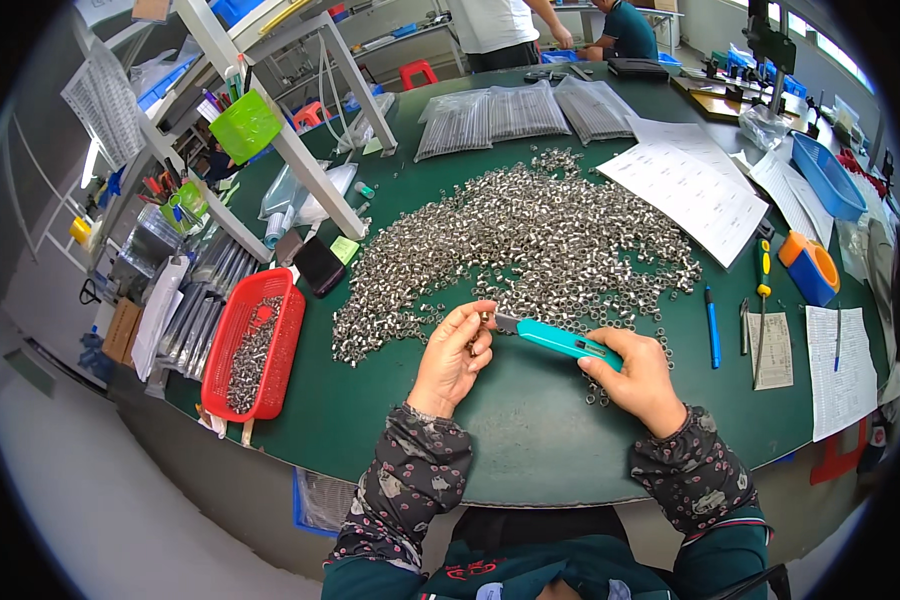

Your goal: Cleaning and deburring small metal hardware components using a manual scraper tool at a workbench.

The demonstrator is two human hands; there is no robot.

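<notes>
My right hand (642, 374) grips a teal utility knife (560, 338), its short blade pointing left. At the blade's tip, my left hand (456, 354) pinches a small metal ring (486, 316) between thumb and fingertips; the fingers partly cover it. Blade and ring are close together, and I cannot tell whether they touch. Just beyond both hands a broad heap of small shiny metal rings (530, 230) spreads over the green table (540, 450). A red plastic basket (294, 340) with more small metal pieces stands to the left.
Bagged metal rods (525, 110) lie at the back. Paper sheets (685, 190), a blue pen (712, 330), a yellow-handled screwdriver (763, 262), an orange-and-blue tape dispenser (812, 268) and a blue tray (828, 178) are on the right. A white shelf frame (300, 170) rises at the left. Two people are beyond the table.
</notes>
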